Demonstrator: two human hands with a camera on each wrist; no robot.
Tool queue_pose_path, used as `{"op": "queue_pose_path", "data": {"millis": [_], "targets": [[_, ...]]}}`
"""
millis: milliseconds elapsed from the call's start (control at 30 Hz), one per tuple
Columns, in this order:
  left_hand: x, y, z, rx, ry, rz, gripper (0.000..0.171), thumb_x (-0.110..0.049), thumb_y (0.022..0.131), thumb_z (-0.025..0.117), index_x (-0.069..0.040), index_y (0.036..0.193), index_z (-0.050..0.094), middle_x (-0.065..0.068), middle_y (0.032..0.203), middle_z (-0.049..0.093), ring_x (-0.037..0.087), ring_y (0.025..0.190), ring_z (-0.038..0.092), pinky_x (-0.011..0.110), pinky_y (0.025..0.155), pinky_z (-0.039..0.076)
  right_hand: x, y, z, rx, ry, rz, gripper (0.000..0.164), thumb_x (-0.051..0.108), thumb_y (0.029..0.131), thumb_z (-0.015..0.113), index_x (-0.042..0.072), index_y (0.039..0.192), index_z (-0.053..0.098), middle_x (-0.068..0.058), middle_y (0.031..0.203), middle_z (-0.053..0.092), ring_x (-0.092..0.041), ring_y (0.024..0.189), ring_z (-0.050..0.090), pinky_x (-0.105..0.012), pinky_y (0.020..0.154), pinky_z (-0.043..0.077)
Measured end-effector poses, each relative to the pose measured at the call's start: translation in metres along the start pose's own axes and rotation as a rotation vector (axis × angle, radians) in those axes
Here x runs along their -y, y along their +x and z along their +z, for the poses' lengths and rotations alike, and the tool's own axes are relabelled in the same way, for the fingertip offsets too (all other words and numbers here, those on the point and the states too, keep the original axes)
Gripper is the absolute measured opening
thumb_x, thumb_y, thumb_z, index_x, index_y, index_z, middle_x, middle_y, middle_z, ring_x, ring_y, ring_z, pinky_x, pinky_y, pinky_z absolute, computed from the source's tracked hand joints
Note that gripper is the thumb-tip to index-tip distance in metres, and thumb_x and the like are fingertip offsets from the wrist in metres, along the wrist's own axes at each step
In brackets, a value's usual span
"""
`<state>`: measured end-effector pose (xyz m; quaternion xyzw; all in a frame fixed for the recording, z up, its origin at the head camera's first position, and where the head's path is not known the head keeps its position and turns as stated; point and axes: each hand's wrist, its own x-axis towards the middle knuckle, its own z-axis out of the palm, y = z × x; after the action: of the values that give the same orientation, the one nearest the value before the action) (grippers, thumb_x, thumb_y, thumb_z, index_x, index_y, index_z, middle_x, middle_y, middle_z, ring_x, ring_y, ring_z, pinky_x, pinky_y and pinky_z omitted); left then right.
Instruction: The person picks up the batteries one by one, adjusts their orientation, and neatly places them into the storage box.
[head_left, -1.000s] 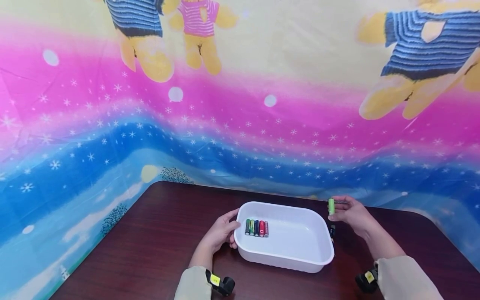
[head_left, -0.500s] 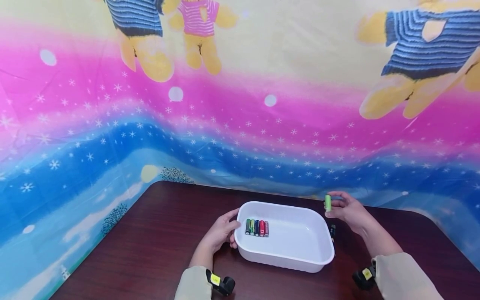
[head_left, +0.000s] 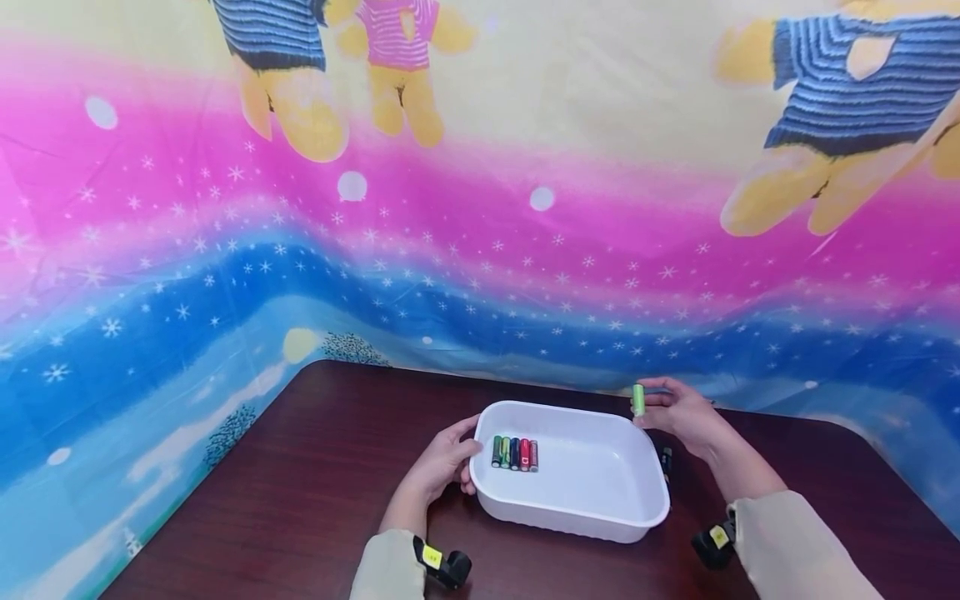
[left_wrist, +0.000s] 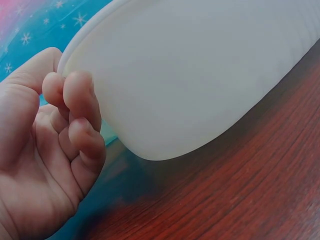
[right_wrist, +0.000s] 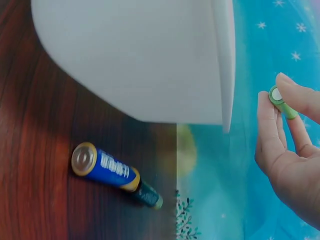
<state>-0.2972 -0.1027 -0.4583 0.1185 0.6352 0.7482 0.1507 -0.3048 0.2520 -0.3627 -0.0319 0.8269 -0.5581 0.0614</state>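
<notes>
A white plastic tray (head_left: pixel 585 521) stands on the table. My left hand (head_left: pixel 441 465) grips its left end, thumb over the rim and fingers curled against the outer wall, as the left wrist view shows. Inside, a row of several batteries (head_left: pixel 514 454) in green, dark and red lies side by side near that end. My right hand (head_left: pixel 686 419) pinches a light green battery (head_left: pixel 638 400) upright between thumb and fingers, above the tray's back right corner. In the right wrist view the flat end of this battery faces the camera.
A blue and gold battery (right_wrist: pixel 112 167) and a dark green battery (right_wrist: pixel 148 194) lie end to end on the dark wooden table (head_left: pixel 300 483), just outside the tray's right wall. A printed cloth (head_left: pixel 487 208) hangs behind the table's back edge.
My right hand has moved left with the light green battery, from beyond the tray's right side to its back right corner. The left hand and tray have stayed in place.
</notes>
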Motion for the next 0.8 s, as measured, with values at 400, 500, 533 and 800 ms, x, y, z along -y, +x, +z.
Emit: {"op": "queue_pose_path", "data": {"millis": [400, 500, 533, 800], "targets": [[-0.001, 0.0, 0.002, 0.001, -0.003, 0.0, 0.059, -0.008, 0.088, 0.051, -0.006, 0.144, 0.031, 0.003, 0.048, 0.046, 0.01, 0.034, 0.047, 0.024, 0.039, 0.044, 0.018, 0.012, 0.014, 0.023, 0.001, 0.026, 0.069, 0.004, 0.078, 0.072, 0.0, 0.134, 0.033, -0.024, 0.124, 0.042, -0.025, 0.098, 0.058, -0.049, 0.092, 0.044], [-0.001, 0.001, 0.002, -0.003, 0.003, -0.003, 0.059, -0.008, 0.088, 0.051, -0.006, 0.144, 0.031, 0.003, 0.049, 0.046, 0.011, 0.034, 0.047, 0.024, 0.039, 0.045, 0.022, 0.015, 0.015, 0.033, 0.0, 0.008, 0.068, 0.004, 0.078, 0.072, 0.0, 0.134, 0.033, -0.023, 0.124, 0.042, -0.025, 0.098, 0.058, -0.049, 0.093, 0.043], [-0.001, 0.001, 0.002, -0.004, 0.004, -0.005, 0.059, -0.008, 0.088, 0.051, -0.006, 0.144, 0.031, 0.003, 0.049, 0.046, 0.011, 0.034, 0.047, 0.024, 0.039, 0.045, 0.024, 0.016, 0.016, 0.036, 0.001, 0.005, 0.068, 0.004, 0.078, 0.071, 0.0, 0.134, 0.033, -0.023, 0.125, 0.042, -0.025, 0.099, 0.058, -0.049, 0.094, 0.042], [0.0, 0.0, -0.001, -0.012, 0.013, -0.007, 0.06, -0.008, 0.088, 0.051, -0.007, 0.144, 0.031, 0.003, 0.049, 0.045, 0.011, 0.034, 0.046, 0.024, 0.039, 0.045, 0.035, 0.025, 0.025, 0.067, 0.018, 0.01, 0.069, 0.003, 0.078, 0.072, 0.001, 0.135, 0.033, -0.023, 0.126, 0.041, -0.026, 0.098, 0.058, -0.044, 0.09, 0.047]]}}
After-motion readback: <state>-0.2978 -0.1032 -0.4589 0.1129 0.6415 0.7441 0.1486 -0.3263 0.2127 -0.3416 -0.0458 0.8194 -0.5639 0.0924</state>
